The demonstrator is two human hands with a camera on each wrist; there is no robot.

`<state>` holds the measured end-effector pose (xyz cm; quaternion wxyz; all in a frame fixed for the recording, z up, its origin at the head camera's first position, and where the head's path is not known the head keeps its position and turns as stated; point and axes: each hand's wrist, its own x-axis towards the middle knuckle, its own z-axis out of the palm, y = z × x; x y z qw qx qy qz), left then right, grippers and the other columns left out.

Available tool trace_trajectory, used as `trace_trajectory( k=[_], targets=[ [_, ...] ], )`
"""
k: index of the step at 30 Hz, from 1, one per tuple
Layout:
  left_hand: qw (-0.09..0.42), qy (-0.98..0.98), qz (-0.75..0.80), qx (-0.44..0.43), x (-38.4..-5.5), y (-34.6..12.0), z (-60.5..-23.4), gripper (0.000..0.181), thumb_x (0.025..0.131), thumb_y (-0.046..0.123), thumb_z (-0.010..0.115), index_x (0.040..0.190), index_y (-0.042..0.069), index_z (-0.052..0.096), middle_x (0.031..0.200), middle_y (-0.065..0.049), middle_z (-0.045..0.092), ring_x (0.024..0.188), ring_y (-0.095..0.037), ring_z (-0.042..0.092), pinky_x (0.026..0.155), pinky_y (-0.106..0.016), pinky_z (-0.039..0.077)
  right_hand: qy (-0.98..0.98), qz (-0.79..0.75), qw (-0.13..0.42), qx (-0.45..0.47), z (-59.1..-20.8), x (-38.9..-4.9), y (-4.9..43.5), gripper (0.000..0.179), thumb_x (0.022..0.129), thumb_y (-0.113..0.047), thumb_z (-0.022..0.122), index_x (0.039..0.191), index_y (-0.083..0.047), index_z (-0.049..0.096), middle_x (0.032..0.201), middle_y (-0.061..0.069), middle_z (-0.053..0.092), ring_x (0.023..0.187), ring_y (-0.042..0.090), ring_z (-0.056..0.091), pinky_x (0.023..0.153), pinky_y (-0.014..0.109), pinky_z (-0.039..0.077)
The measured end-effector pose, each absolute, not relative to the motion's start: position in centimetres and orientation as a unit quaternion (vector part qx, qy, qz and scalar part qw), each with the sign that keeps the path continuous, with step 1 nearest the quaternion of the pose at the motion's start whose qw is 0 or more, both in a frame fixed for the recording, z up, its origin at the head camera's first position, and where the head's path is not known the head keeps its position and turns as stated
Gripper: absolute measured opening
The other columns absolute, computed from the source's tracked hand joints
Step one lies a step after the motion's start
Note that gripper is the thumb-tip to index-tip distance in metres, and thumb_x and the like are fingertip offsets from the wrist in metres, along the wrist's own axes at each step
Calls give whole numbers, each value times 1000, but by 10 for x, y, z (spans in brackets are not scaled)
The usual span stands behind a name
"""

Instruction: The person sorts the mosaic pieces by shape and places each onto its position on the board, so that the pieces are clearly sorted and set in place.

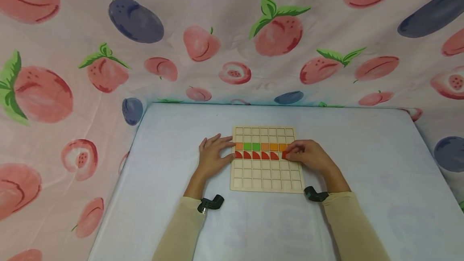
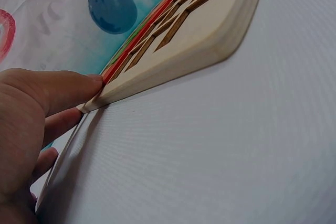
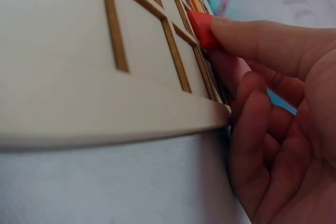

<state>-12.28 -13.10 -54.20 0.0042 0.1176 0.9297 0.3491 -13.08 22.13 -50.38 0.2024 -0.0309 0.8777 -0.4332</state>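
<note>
A wooden grid board (image 1: pixel 266 183) lies flat on the table. Across it run a row of orange and green square tiles (image 1: pixel 251 146) and, just below, a row of red-and-white tiles (image 1: pixel 256 155). My right hand (image 1: pixel 312 154) pinches a red tile (image 3: pixel 203 29) between thumb and finger, over the right end of the red row. In the right wrist view the tile sits tilted above the grid, and its underside is hidden. With fingers extended, my left hand (image 1: pixel 213 157) touches the board's left edge; its thumb (image 2: pixel 79 88) rests at the rim beside the red row.
A white-covered table (image 1: pixel 174 132) carries the board. Behind it and to the left hangs a fruit-printed cloth (image 1: pixel 203 7). Dark wrist devices (image 1: pixel 211 203) sit on both forearms near the board's lower corners.
</note>
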Motion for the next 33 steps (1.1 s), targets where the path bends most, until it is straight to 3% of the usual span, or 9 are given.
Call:
trace_trajectory(
  k=[14, 22, 33],
  targets=[
    [11, 930, 350, 114, -122, -131, -543, 37, 90, 34, 73, 127, 28, 72, 149, 11, 58, 152, -21, 33, 124, -57, 5, 893, -406, 191, -27, -505, -131, 216, 16, 86, -25, 81, 98, -14, 79, 86, 2, 72, 85, 22, 53, 71, 32, 41],
    [5, 929, 351, 117, -123, -130, -542, 37, 90, 34, 74, 126, 27, 72, 147, 11, 59, 152, -22, 34, 124, -58, 6, 905, -385, 177, -33, -504, -130, 211, 15, 86, -26, 81, 96, -15, 81, 97, 6, 74, 83, 21, 53, 69, 31, 42],
    [10, 929, 350, 117, -123, -131, -541, 38, 90, 34, 74, 127, 27, 72, 148, 11, 58, 152, -22, 33, 124, -58, 5, 910, -381, 164, -27, -506, -130, 210, 13, 85, -23, 82, 94, -14, 81, 95, 6, 73, 81, 21, 52, 69, 32, 41]
  ],
)
